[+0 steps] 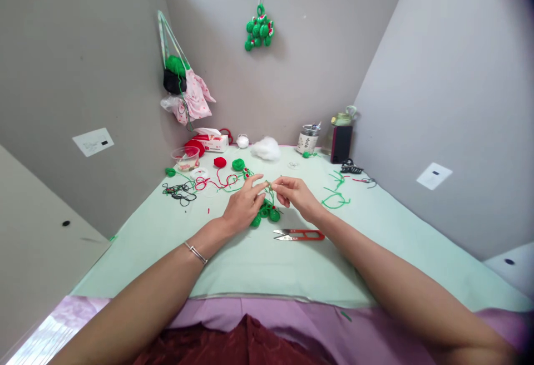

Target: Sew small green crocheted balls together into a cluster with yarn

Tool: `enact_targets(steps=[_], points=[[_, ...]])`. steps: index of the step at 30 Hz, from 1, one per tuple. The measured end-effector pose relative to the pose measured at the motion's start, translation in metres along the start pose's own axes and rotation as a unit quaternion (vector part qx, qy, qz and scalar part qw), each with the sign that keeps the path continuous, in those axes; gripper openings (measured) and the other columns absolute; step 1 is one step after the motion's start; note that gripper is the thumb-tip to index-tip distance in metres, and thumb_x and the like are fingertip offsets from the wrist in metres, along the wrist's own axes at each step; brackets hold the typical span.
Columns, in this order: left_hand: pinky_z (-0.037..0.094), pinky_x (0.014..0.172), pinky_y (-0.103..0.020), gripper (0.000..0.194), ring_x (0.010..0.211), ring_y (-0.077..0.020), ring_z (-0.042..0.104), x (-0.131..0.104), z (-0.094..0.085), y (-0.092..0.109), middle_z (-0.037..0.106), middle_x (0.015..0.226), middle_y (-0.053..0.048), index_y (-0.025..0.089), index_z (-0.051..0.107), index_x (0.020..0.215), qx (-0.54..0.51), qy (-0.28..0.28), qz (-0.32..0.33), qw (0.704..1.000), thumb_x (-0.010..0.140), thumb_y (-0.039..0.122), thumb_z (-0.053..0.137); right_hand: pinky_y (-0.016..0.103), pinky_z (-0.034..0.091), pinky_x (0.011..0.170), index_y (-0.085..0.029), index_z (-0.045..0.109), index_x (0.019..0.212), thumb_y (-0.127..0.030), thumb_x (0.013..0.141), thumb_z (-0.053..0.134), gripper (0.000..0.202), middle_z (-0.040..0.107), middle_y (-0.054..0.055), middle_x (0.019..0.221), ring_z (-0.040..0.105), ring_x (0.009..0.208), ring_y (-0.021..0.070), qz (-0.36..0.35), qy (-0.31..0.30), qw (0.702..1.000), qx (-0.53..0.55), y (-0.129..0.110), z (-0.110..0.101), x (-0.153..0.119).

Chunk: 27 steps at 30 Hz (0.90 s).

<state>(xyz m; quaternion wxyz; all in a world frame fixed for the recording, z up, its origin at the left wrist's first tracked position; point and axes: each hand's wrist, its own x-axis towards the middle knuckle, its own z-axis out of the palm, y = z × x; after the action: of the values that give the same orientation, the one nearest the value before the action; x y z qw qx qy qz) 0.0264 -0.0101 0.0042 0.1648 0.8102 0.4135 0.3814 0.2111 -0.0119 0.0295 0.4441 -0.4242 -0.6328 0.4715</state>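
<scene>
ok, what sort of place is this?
Probably a small handicraft workstation, a table between grey partitions used for yarn work: green yarn pieces at the hands, a red yarn ball behind, and orange-handled thread snips lying in front.

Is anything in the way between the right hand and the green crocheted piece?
Nothing visible stands between the right hand and the green crocheted piece; the red-handled snips lie nearer the person's body, outside that gap.
</scene>
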Motion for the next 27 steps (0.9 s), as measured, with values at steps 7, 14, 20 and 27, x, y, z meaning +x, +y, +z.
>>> enact_targets(steps=[7,14,20,27], points=[[0.039,0.056,-0.025,0.031,0.056,-0.0096,0.046,0.010,-0.008,-0.002,0.065,0.082,-0.003,0.016,0.071,0.096,-0.295,-0.001,-0.194,0.936,0.075,0.039,0.071,0.024,0.037,0.047,-0.017,0.064,0.083,-0.043,0.087,0.058,0.027,0.054,-0.004,0.050,0.046,0.045,0.0105,-0.053,0.023,0.993,-0.107,0.006,0.007,-0.005],[0.035,0.055,-0.023,0.034,0.053,-0.0082,0.041,0.011,-0.002,-0.004,0.050,0.059,0.004,0.015,0.070,0.084,-0.420,-0.002,-0.208,0.883,0.068,0.044,0.079,0.024,0.034,0.053,-0.020,0.066,0.085,-0.037,0.092,0.053,0.022,0.056,-0.004,0.055,0.046,0.049,0.0109,-0.096,0.036,0.967,-0.234,0.009,0.012,-0.010],[0.035,0.055,-0.024,0.034,0.056,-0.0084,0.043,0.011,-0.003,-0.005,0.052,0.061,0.002,0.015,0.067,0.070,-0.422,-0.011,-0.236,0.876,0.064,0.044,0.082,0.024,0.031,0.058,-0.023,0.068,0.090,-0.033,0.094,0.051,0.020,0.063,-0.001,0.060,0.049,0.052,0.0128,-0.147,0.075,0.902,-0.398,0.010,0.012,-0.012],[0.039,0.059,-0.022,0.034,0.065,-0.0083,0.049,0.012,-0.012,0.002,0.056,0.074,-0.001,0.012,0.066,0.074,-0.458,-0.053,-0.275,0.844,0.061,0.037,0.084,0.026,0.030,0.060,-0.022,0.068,0.089,-0.031,0.097,0.047,0.024,0.069,0.003,0.067,0.056,0.059,0.0161,-0.185,0.116,0.839,-0.498,0.010,0.003,-0.009]])
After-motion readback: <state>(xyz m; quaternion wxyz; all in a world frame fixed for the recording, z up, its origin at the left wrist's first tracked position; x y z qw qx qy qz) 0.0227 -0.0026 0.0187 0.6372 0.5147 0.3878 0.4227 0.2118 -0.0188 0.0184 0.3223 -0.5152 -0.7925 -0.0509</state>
